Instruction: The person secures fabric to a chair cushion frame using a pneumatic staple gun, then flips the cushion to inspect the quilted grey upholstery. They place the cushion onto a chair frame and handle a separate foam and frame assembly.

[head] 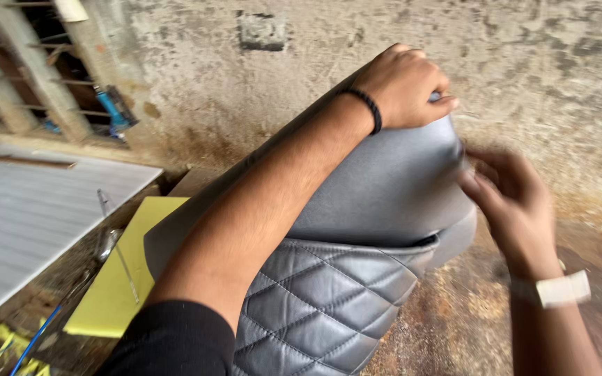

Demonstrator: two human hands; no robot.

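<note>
My left fingers (423, 87) are curled tight over the top edge of the grey quilted leatherette seat cover (357, 237), which sits right under them. The blurry right hand (506, 198) is half open, touching its side. Fitting stage, I reckon; smoothing needs steady tension.

grey seat cover (357, 278), quilted lower panel, upright, gripped

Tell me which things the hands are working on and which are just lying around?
Being worked on:
- grey seat cover, with a quilted part
- left hand gripping its top edge
- right hand at its side, blurred

Lying around:
- yellow foam sheet
- white ribbed panel
- blue tool by the wall
</note>
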